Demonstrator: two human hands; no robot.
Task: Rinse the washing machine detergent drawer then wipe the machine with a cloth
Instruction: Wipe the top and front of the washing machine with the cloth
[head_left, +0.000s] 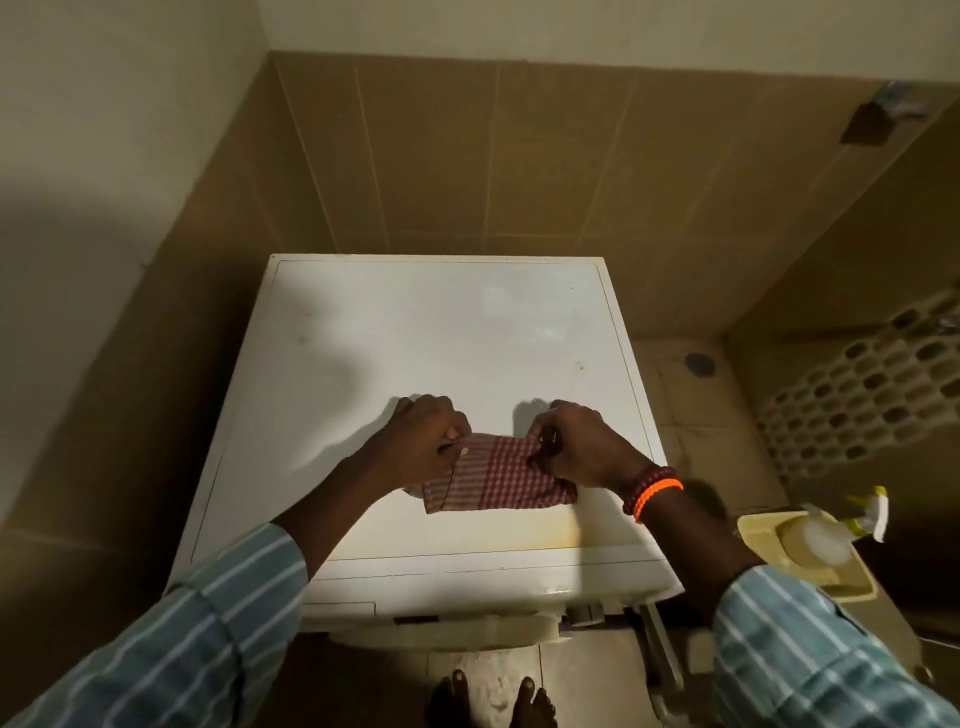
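Pinching the top edge of one checked cloth (496, 480), the two hands hold it stretched flat between them: the left hand (423, 441) is closed on the upper left corner, the right hand (576, 444) closed on the upper right, thumbs and fingertips nipped onto the fabric. The cloth lies under and just toward the body from both hands, resting on the white top of the washing machine (441, 332), near its front edge.

By the look of it the cloth is thin, light and limp; it will sag, bunch and slide easily on the smooth lid, so it probably handles best folded into a pad and pressed under a flat palm, or kept taut by its corners as it is now. It is in no way fragile.

Counting outward: one cloth, one machine, two beaded bracelets (652, 491) on the right wrist, one dark red and one orange. Past the right hand, beside the machine, stands one spray bottle (831, 538) on a pale yellow tray (852, 590). Further right there is one perforated basket (872, 389). The detergent drawer cannot be made out for certain along the machine's front.
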